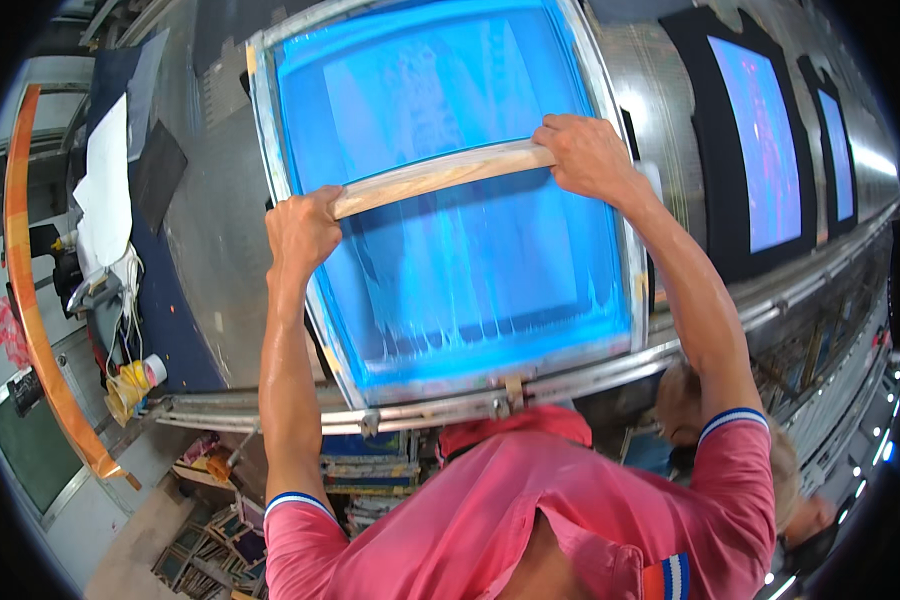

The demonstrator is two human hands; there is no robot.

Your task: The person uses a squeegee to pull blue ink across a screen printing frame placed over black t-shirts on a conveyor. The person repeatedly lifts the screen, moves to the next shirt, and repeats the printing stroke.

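Observation:
A long wooden squeegee (440, 180) lies across a screen printing frame (635, 300). My left hand (305, 228) is closed round its left end, near the frame's left side. My right hand (587, 155) grips the right end, a bit farther away, so the squeegee slants slightly. Blue mesh (430, 80) fills the frame, and a paler rectangular area shows through it. Streaks of wet blue ink (450, 325) run along the near part of the mesh. The squeegee's lower edge is hidden beneath its wooden handle.
Right of the frame, black garment pieces (695, 120) with a bright blue-pink print (760, 150) lie on the long table (635, 60). Metal rails (570, 378) run along its near edge. At left are an orange strip (30, 250) and a yellow tape roll (125, 390). Another person (785, 480) is behind my right arm.

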